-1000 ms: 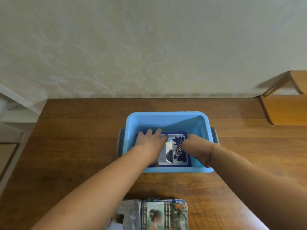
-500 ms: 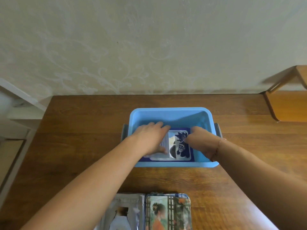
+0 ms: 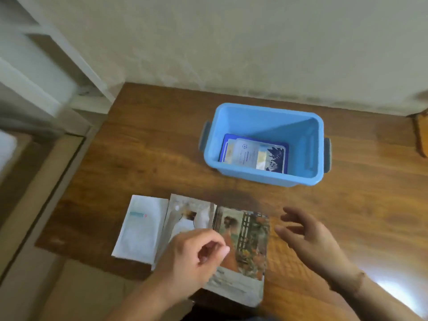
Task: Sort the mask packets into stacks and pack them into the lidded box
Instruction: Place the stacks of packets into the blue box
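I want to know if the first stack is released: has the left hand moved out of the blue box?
Yes. The left hand has come back toward the person, out of the blue box, over the packets on the table.

a brown wooden table (image 3: 143, 144) stands against a pale wall (image 3: 254, 42) with a faint scroll pattern. left of the table, white shelving (image 3: 34, 72) rises, blurred. at the far right edge, part of some orange-brown wooden thing (image 3: 420, 135) shows.
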`<state>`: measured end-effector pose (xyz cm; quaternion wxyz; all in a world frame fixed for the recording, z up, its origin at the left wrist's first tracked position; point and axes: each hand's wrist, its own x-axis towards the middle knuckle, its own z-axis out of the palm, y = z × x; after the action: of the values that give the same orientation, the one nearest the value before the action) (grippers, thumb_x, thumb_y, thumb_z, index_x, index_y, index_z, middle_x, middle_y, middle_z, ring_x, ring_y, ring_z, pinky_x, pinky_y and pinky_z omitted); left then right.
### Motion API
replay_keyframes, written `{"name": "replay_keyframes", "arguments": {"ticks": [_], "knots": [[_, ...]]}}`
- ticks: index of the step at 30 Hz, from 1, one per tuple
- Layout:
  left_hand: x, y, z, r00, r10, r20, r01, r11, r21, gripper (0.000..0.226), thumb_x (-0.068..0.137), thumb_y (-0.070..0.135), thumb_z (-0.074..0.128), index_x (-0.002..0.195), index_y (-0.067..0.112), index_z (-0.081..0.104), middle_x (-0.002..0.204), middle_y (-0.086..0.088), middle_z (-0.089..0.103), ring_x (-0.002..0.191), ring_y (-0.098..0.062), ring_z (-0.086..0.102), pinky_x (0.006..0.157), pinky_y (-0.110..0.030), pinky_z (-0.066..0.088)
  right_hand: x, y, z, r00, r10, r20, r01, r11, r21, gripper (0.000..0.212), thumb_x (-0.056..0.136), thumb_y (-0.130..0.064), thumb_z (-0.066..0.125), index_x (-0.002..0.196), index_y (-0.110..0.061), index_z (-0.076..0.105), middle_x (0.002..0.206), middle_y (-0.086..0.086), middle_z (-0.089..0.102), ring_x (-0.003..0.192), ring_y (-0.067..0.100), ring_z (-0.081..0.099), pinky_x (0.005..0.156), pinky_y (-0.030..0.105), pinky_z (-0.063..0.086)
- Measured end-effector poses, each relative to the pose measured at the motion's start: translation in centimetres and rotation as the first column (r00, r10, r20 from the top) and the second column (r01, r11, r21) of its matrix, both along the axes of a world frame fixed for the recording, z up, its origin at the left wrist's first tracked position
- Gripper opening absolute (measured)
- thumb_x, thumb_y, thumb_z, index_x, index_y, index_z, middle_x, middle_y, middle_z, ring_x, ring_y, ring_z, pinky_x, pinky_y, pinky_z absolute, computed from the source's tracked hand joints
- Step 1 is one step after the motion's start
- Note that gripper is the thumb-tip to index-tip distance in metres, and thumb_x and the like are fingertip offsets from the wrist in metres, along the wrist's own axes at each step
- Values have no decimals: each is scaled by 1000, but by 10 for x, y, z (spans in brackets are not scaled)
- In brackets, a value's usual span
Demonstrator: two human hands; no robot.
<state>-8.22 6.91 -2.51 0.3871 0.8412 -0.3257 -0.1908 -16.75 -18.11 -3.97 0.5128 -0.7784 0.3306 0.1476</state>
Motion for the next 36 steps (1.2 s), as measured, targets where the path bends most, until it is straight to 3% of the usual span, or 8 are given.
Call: {"name": "replay_keyframes", "arguments": {"ticks": [3,7,10,16,22,27,34,36], "knots": [[-41,12,-9,966,173,-192,-138,974,181,5,90,37,65,95,36,65,95,24,61,89,-3,60,71,-25,53,-11,12,-15,929,-227,-293,348,806,479,54,85,-30,72,132,-14,49,119,2,62,105,16,61,84,40,52],[-75,7,-23,972,172,-161,-113,940,322,39,93,48,56,131,46,45,134,41,29,126,16,31,108,-22,36,-18,27,-18,888,-222,-403,441,662,607,17,91,-16,65,103,-5,69,96,9,74,90,23,66,68,36,53],[-82,-3,-30,992,102,-80,-56,895,443,61,94,51,53,149,43,27,153,26,12,139,2,18,112,-30,34,-18,39,-26,894,-208,-397,421,694,584,21,87,-15,68,104,-2,71,96,13,76,87,26,70,69,39,57],[-82,-13,-33,993,74,90,-109,863,493,53,96,46,52,145,35,37,152,15,21,134,-9,31,97,-28,45,-12,54,-33,892,-240,-382,413,776,476,14,82,-7,73,91,2,67,73,13,69,53,19,63,53,30,54],[-85,-13,-36,988,62,138,-123,864,489,55,96,42,53,147,34,35,150,13,25,132,-10,33,100,-26,42,-14,69,-49,939,-224,-259,300,905,303,24,76,-21,77,94,-9,67,93,9,72,82,25,70,68,36,58],[-88,-14,-39,986,51,160,-124,866,485,53,96,42,51,146,32,36,149,11,26,128,-13,37,97,-27,45,-17,75,-52,931,-288,-223,349,880,321,57,62,-31,84,108,-11,58,98,5,71,83,21,71,74,42,61],[-66,-37,-27,983,-2,186,-75,911,406,38,96,40,54,133,31,52,124,15,49,100,-2,55,86,-21,51,-30,38,-50,955,-276,-111,296,917,268,49,70,-23,84,110,-16,57,93,4,73,77,18,72,60,32,56],[-46,-57,-24,971,41,237,-123,933,339,38,96,38,55,133,28,53,128,13,51,111,-4,53,95,-17,43,-34,18,-48,964,-239,-112,260,934,244,48,69,-22,85,109,-18,59,91,4,74,77,18,73,65,36,59]]}}
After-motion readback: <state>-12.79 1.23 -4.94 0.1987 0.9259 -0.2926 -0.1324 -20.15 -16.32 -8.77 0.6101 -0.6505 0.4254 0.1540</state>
